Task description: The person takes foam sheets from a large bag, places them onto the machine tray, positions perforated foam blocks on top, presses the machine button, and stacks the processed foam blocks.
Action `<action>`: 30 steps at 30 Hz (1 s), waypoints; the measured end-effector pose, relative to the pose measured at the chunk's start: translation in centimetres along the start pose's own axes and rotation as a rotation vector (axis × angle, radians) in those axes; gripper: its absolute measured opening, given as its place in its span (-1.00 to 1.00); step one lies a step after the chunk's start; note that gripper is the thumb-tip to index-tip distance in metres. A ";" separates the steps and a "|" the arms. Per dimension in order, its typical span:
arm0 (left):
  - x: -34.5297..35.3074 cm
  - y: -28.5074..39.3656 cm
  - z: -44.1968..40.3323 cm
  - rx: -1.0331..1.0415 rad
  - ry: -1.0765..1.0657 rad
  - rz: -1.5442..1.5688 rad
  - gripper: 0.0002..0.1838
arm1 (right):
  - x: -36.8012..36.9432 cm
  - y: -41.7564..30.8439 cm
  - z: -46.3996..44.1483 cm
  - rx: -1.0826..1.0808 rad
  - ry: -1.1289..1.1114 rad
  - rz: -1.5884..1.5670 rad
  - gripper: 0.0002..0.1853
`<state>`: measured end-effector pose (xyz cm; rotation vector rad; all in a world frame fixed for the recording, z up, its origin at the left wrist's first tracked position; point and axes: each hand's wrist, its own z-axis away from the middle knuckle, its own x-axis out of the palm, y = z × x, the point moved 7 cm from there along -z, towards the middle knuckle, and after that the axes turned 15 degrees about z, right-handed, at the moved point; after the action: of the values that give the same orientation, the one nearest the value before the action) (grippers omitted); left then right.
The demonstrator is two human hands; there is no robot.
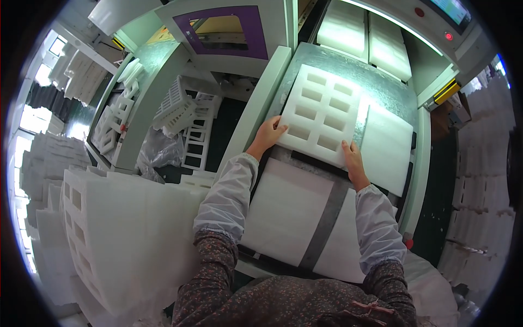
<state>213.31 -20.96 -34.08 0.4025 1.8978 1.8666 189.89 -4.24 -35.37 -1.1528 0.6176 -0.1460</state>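
A white foam block [320, 103] with two columns of rectangular openings lies on the metal bed [297, 57] of a machine. My left hand [267, 134] grips its left edge, and my right hand [354, 162] holds the lower right corner, fingers on the edge. Right of the block is a plain white foam sheet [388, 144]. Nearer to me, two more plain sheets [289, 199] lie side by side with a dark metal strip [323, 226] between them.
Two white sheets [342, 30] lie under the lit machine head. A tall stack of foam blocks [131, 229] stands at the left. Cut-out foam frames [197, 136] and clear plastic [162, 150] lie beyond it. A red button [448, 36] shows upper right.
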 end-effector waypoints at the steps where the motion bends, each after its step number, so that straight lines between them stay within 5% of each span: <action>1: 0.0 -0.4 -0.2 -0.001 -0.008 0.000 -0.57 | 0.0 0.0 0.0 0.004 0.007 -0.002 -0.58; 13: 0.7 -0.4 -0.5 0.043 -0.008 -0.011 -0.40 | 0.5 1.5 -0.9 0.047 -0.028 -0.134 -0.61; 20: 0.3 -1.3 -2.0 0.054 -0.101 -0.347 -0.44 | 1.3 0.1 0.1 -0.257 0.371 -0.020 -0.58; 30: 1.1 1.1 -1.8 -0.042 -0.138 -0.599 -0.46 | 3.1 1.4 -0.7 -0.244 0.633 0.041 -0.47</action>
<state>211.38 -21.89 -33.16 -0.0544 1.6450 1.4337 191.85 -5.48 -38.01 -1.3314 1.2437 -0.4188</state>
